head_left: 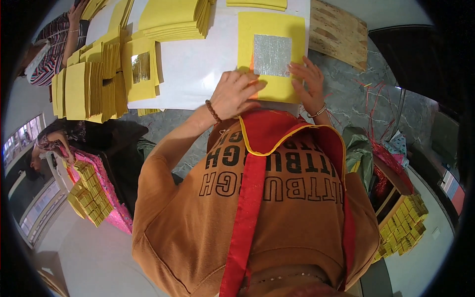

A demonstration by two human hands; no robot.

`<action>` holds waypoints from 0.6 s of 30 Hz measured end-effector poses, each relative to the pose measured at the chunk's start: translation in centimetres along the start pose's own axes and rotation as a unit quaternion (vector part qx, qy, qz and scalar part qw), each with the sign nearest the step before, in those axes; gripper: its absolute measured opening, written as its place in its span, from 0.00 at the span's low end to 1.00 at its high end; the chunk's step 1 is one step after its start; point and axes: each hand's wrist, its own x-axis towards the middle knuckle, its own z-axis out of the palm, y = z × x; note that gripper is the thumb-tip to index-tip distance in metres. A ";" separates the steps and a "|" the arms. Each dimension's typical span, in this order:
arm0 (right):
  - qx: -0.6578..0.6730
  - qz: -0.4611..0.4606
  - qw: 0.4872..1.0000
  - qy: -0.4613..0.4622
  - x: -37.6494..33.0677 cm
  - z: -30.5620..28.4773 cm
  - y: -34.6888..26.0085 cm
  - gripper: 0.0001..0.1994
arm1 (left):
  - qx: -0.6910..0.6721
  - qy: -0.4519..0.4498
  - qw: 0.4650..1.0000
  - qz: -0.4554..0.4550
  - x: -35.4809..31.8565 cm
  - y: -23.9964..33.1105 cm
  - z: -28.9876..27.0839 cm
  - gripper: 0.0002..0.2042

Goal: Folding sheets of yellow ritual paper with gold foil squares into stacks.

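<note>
A yellow paper sheet (278, 90) with a silver foil square (272, 55) on its face lies at the near right part of the white table. At its left edge, orange paper (251, 64) shows. My left hand (236, 93) rests on that edge, its fingers bent but apart, the tips touching the yellow and orange paper. Around the right edge, my right hand (308, 85) has its fingers spread, with fingertips by the foil's lower right corner. Neither hand visibly grips anything.
Folded yellow paper stacks (94, 89) stand along the table's left side, with another pile (173, 22) farther back. A yellow sheet with gold foil (141, 68) lies beside them. A wooden board (339, 32) is right of the table. Other people (42, 67) are at the left.
</note>
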 end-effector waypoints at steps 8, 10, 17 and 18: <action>0.063 -0.023 0.994 0.080 -0.6 1.2 0.0 0.07 | -0.014 -0.030 0.999 -0.009 -0.6 -1.4 -0.2 0.21; 0.063 -0.027 0.996 0.054 -0.7 1.3 0.6 0.06 | -0.083 -0.011 0.996 0.039 -0.3 -1.6 -0.3 0.12; 0.185 -0.002 0.980 0.073 -0.8 2.0 1.9 0.21 | -0.214 -0.040 0.976 -0.030 1.0 -3.8 -0.5 0.10; 0.221 -0.004 0.972 0.078 -0.7 2.0 1.9 0.24 | -0.243 -0.081 0.963 -0.077 1.2 -4.1 -0.6 0.11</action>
